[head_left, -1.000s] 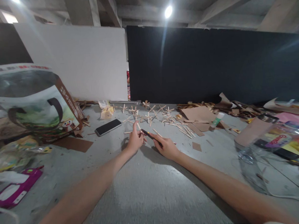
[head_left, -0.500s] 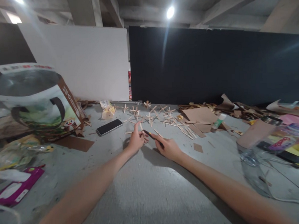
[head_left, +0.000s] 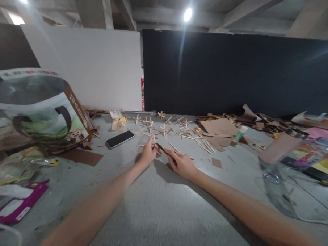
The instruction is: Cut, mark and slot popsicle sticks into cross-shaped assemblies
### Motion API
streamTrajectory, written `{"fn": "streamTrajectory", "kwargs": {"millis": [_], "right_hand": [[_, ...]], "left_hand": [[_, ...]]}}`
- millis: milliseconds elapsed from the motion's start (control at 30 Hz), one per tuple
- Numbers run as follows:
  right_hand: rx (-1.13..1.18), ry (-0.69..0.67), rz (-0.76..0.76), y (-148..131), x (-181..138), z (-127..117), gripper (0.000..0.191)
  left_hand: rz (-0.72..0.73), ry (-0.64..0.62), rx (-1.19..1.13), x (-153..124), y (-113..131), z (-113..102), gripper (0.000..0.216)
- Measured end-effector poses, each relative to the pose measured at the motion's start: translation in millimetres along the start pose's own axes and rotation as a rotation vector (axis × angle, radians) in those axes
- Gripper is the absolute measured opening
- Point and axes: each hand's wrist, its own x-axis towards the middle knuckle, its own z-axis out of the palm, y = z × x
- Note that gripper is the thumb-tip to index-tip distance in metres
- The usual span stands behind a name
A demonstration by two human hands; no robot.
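My left hand [head_left: 148, 153] is closed on a thin wooden stick [head_left: 154, 139], which it holds nearly upright between thumb and fingers. Facing it, my right hand [head_left: 183, 164] grips a slim black utility knife [head_left: 163, 148] with a small yellow part. The knife's front end is close to the stick; I cannot tell whether they touch. Just beyond the hands, several wooden sticks [head_left: 205, 146] lie loose, and others form crossed, star-like shapes [head_left: 164, 128]. A single stick [head_left: 173, 147] lies just past my right fingers.
Left of the hands are a black phone [head_left: 120, 139], a brown card strip [head_left: 81, 157], a large printed bag [head_left: 44, 121] and a purple box [head_left: 20, 203]. To the right are cardboard pieces [head_left: 218, 129], a glue stick [head_left: 240, 133], a pinkish tumbler [head_left: 280, 147] and a plastic bottle [head_left: 314, 156].
My left index finger, raised before, has curled down to the stick. My right hand has shifted slightly left and lower, with its index finger now stretched along the knife.
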Motion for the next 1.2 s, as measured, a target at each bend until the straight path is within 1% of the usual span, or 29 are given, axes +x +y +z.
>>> {"fn": "streamTrajectory", "kwargs": {"millis": [100,300,433,567,700,767,967,1200], "right_hand": [[0.006,0.006,-0.011,0.2,-0.5,0.4,0.042],[-0.024,0.019,-0.002,0.0,-2.7,2.8,0.043],[-0.02,0.02,-0.009,-0.7,-4.4,2.7,0.043],[-0.075,0.013,-0.005,-0.5,-4.9,2.9,0.043],[-0.115,0.003,-0.044,0.2,-4.6,3.8,0.044],[-0.124,0.015,-0.054,0.5,-4.8,3.9,0.043],[-0.114,0.015,-0.052,0.8,-6.1,3.7,0.041],[-0.132,0.053,-0.073,1.4,-5.8,6.0,0.042]], "left_hand": [[0.01,-0.004,0.005,0.4,-1.1,-0.3,0.031],[0.013,-0.021,-0.012,-1.1,-2.2,1.3,0.044],[0.037,-0.021,0.036,-2.5,-1.4,-0.5,0.045],[0.043,-0.033,0.049,-2.6,-3.3,-1.4,0.049],[0.063,-0.028,0.014,-2.8,-4.0,0.1,0.053],[0.067,-0.027,0.026,-3.7,-2.2,0.4,0.051],[0.09,-0.001,0.105,-6.1,3.1,0.1,0.037],[0.043,-0.011,0.008,-6.2,4.0,1.9,0.044]]}}
